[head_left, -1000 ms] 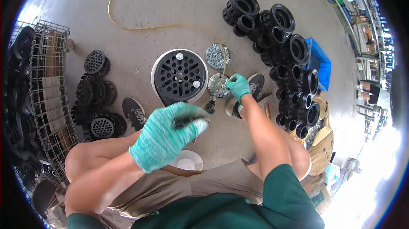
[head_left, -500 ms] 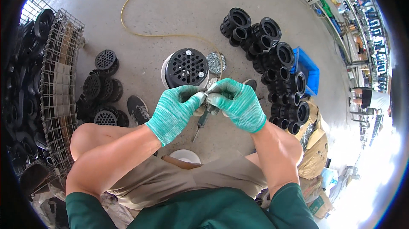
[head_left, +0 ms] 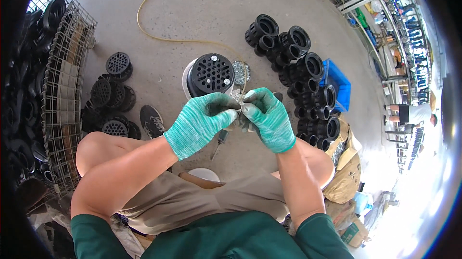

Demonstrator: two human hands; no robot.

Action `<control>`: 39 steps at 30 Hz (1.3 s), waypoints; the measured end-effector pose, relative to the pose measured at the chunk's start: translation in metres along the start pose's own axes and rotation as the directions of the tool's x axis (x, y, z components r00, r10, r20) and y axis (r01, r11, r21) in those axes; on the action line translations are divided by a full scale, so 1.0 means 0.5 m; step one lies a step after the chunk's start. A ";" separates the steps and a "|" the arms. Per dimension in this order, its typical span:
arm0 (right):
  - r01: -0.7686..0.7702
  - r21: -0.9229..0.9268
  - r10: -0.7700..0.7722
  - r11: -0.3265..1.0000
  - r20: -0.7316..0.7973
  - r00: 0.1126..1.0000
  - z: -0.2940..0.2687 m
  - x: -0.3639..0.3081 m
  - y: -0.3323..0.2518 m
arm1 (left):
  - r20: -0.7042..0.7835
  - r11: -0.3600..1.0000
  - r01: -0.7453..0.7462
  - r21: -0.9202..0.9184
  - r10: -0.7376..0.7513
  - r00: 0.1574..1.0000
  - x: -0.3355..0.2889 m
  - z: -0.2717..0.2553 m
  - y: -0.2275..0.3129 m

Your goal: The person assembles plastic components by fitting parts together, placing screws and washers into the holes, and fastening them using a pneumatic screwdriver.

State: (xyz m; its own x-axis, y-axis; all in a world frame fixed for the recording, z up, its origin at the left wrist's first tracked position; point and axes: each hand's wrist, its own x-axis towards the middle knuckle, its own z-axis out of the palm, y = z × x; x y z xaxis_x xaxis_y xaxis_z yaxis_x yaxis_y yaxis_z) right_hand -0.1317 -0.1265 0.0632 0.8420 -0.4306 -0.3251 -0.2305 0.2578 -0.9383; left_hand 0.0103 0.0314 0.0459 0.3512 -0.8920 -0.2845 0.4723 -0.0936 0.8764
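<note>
Both my hands wear green knitted gloves with dark fingertips. My left hand [head_left: 203,118] and my right hand [head_left: 269,118] meet in front of me, thumbs and fingers pinched together. Whatever small piece is between them is too small and covered to name. Below the fingers, a hand tool with a thin metal bit [head_left: 218,144] points down and toward me; its upper part is hidden by the gloves. Just beyond my left hand is a round black perforated cover [head_left: 211,72] with bright round metal heads on it, set on a white round base [head_left: 186,82].
A bowl of small metal fasteners [head_left: 241,72] stands beside the cover. A yellow hose [head_left: 159,36] runs across the floor. Stacked black fittings [head_left: 308,83] and a blue crate [head_left: 338,85] are right; black grates [head_left: 115,90] and a wire cage [head_left: 70,90] left.
My right hand's fingers have shifted slightly upward, and both hands remain pinched close together. A third bright head shows on the cover. The view has shifted slightly.
</note>
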 end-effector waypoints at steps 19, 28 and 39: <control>-0.370 0.153 0.361 0.917 0.080 0.929 -0.107 0.125 0.233 | 0.170 0.446 -0.427 0.786 0.509 0.844 0.029 -0.049 0.049; -0.798 -0.327 0.630 0.506 -0.491 0.601 -0.171 0.110 0.832 | 0.019 0.434 -0.340 0.834 0.593 0.805 0.035 -0.099 0.119; -0.282 0.615 0.599 0.736 -0.399 0.695 -0.111 0.202 0.555 | -0.042 0.492 -0.254 0.833 0.515 0.856 0.064 -0.136 0.126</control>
State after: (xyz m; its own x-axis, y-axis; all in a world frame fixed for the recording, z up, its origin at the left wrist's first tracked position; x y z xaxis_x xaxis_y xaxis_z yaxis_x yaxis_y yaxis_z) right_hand -0.1377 -0.1463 -0.2364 0.2523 -0.4895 -0.8347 -0.1066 0.8433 -0.5267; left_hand 0.1060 0.0271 0.0656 0.5781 -0.7933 0.1908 -0.5300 -0.1873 0.8270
